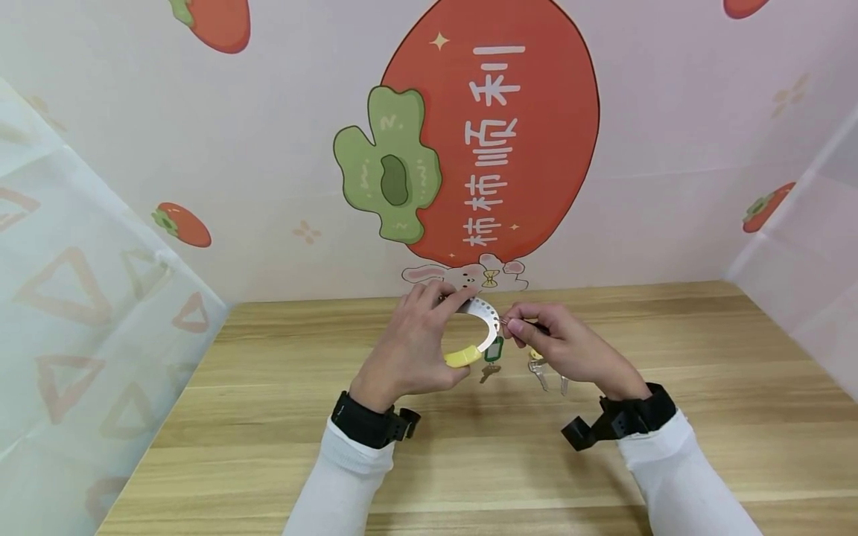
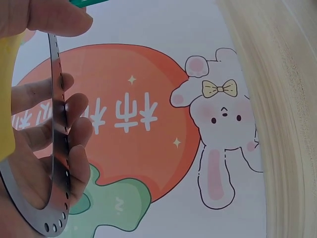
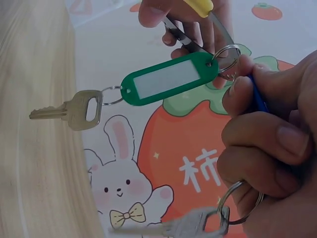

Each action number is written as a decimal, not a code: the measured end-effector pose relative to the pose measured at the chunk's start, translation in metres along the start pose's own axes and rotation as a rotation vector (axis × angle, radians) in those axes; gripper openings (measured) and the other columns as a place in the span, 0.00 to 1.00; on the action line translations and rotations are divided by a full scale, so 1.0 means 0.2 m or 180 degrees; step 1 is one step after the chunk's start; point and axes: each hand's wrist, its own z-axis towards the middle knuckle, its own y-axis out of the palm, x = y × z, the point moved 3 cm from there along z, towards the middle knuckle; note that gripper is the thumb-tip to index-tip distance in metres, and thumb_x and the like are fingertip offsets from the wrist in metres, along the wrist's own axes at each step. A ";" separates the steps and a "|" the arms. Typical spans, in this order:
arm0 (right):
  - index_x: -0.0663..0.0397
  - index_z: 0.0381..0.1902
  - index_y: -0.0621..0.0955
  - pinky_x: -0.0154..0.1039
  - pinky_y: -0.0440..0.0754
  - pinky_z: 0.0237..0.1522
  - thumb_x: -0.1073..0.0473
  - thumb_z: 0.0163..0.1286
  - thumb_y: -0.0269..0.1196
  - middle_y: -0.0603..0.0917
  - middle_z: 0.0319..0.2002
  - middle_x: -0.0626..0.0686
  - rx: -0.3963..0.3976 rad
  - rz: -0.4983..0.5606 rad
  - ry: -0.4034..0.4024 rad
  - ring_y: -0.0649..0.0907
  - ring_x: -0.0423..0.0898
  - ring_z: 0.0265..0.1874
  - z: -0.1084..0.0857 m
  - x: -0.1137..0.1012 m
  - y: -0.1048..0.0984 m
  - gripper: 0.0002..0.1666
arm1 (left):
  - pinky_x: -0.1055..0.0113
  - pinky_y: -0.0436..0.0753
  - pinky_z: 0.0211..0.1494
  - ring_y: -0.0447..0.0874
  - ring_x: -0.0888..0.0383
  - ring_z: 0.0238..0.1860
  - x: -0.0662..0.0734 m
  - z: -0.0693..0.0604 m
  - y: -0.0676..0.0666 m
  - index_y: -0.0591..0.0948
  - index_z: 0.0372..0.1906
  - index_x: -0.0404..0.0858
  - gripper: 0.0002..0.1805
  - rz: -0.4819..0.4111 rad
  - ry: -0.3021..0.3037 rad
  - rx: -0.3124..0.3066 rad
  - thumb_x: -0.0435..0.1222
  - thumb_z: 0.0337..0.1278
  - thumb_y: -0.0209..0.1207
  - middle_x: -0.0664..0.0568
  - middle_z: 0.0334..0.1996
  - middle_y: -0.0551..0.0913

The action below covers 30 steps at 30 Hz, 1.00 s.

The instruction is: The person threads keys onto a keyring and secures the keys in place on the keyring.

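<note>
My left hand (image 1: 415,346) grips a curved metal band (image 1: 491,318) with a row of holes and a yellow handle (image 1: 464,356). From the band's right side hangs a green tag (image 1: 493,349), with a key (image 3: 81,110) on a small ring at its far end. A split ring (image 3: 229,55) joins tag and band. Right beside it, my right hand (image 1: 570,346) has its fingers curled round a blue object (image 3: 258,94), mostly hidden. Below those fingers another key (image 3: 190,225) dangles from a metal ring; the head view shows two keys (image 1: 538,372) there.
Both hands are above a wood-grain table (image 1: 281,439). Behind it stands a pale backdrop (image 1: 281,149) printed with a large persimmon and a rabbit; a patterned sheet (image 1: 74,313) slopes along the left side.
</note>
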 end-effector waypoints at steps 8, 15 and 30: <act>0.57 0.39 0.82 0.36 0.70 0.26 0.66 0.78 0.55 0.73 0.26 0.50 0.0028 -0.0144 0.0214 0.70 0.44 0.24 0.00 -0.02 0.00 0.09 | 0.51 0.73 0.60 0.71 0.48 0.57 0.00 0.00 0.01 0.75 0.68 0.43 0.49 0.0045 0.0056 0.0026 0.44 0.27 0.77 0.47 0.53 0.75; 0.57 0.36 0.82 0.35 0.70 0.27 0.67 0.77 0.57 0.73 0.24 0.48 0.0136 -0.0392 0.0192 0.71 0.42 0.23 0.01 -0.03 0.01 0.09 | 0.51 0.73 0.60 0.71 0.47 0.55 0.00 0.00 0.01 0.74 0.70 0.43 0.51 0.0094 0.0045 -0.0010 0.44 0.27 0.78 0.46 0.54 0.75; 0.55 0.33 0.83 0.37 0.71 0.28 0.65 0.76 0.58 0.72 0.22 0.47 0.0289 -0.0720 0.0588 0.71 0.44 0.21 0.01 -0.06 0.04 0.10 | 0.49 0.72 0.62 0.70 0.46 0.57 0.00 0.01 0.04 0.74 0.70 0.43 0.51 0.0406 -0.0045 -0.0131 0.48 0.30 0.78 0.46 0.57 0.75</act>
